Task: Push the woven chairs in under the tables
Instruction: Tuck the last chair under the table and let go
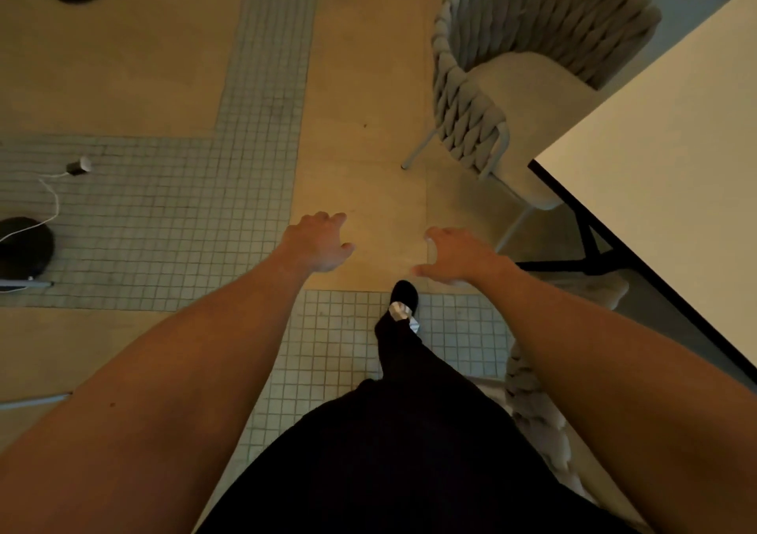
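One woven chair (512, 82) stands only partly under the counter (663, 156). Your left hand (319, 242) and right hand (458, 257) hover spread, holding nothing.

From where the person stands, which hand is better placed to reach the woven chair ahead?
Probably the right hand: it hangs open on the same side as the woven chair and the table; the left hand is farther away.
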Tool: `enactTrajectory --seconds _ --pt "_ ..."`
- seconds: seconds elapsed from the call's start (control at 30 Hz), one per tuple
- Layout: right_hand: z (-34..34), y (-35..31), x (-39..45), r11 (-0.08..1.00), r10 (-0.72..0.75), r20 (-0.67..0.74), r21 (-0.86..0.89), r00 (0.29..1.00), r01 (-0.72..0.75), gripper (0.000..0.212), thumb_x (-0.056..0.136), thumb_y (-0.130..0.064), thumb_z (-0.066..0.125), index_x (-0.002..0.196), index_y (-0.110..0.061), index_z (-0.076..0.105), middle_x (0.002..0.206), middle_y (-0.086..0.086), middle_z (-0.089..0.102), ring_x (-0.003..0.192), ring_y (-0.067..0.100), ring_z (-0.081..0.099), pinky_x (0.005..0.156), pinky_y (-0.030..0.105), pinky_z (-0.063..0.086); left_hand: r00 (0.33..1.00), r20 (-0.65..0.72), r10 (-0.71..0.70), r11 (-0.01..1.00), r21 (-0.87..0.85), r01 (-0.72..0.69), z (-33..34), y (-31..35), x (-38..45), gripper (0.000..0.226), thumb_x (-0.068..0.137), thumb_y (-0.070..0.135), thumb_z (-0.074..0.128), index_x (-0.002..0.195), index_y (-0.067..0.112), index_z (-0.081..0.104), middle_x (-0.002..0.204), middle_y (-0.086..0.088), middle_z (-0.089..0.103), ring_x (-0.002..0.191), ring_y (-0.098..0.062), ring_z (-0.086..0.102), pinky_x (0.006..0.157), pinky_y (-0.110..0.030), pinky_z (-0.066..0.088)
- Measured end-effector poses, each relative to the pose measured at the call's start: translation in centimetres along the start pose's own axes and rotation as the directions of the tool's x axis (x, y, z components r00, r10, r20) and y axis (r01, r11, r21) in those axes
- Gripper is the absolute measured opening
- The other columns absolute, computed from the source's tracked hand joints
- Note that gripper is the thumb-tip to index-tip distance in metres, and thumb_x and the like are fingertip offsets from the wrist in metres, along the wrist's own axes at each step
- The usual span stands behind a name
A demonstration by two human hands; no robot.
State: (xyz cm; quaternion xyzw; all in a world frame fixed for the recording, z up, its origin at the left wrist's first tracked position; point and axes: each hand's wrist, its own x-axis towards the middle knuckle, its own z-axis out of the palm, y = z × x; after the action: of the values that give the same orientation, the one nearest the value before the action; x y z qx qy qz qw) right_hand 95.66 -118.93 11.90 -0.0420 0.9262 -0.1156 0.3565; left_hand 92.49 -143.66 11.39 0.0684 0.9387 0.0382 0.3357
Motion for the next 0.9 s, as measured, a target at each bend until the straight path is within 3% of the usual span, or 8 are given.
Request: enactTrajectory --seconds 0.4,0.9 --pt "-12.2 0.5 14.4 0.998 -0.037 0.048 -0.052 0.998 0.039 0.080 0.094 -0.060 0.061 0.155 -0.017 0.031 0.154 0.013 0.039 0.140 0.036 0.036 0.111 0.050 0.039 0.992 -0.008 -0.129 0.990 -0.060 0.129 -10.2 -3.1 12.4 0.071 0.103 0.054 0.044 0.161 0.023 0.016 0.163 -0.010 0.027 0.147 -0.034 0.030 0.115 -0.052 0.035" --pt "-24.8 -2.3 29.5 0.992 -0.074 0.072 -0.101 0.995 0.081 0.084 0.093 -0.064 0.059 0.156 -0.018 0.030 0.156 0.012 0.039 0.139 0.037 0.040 0.109 0.053 0.041 0.992 -0.017 -0.129 0.984 -0.127 0.126 -21.7 -9.1 26.5 0.074 0.099 0.058 0.048 0.159 0.022 0.023 0.160 -0.013 0.033 0.144 -0.034 0.035 0.112 -0.053 0.038"
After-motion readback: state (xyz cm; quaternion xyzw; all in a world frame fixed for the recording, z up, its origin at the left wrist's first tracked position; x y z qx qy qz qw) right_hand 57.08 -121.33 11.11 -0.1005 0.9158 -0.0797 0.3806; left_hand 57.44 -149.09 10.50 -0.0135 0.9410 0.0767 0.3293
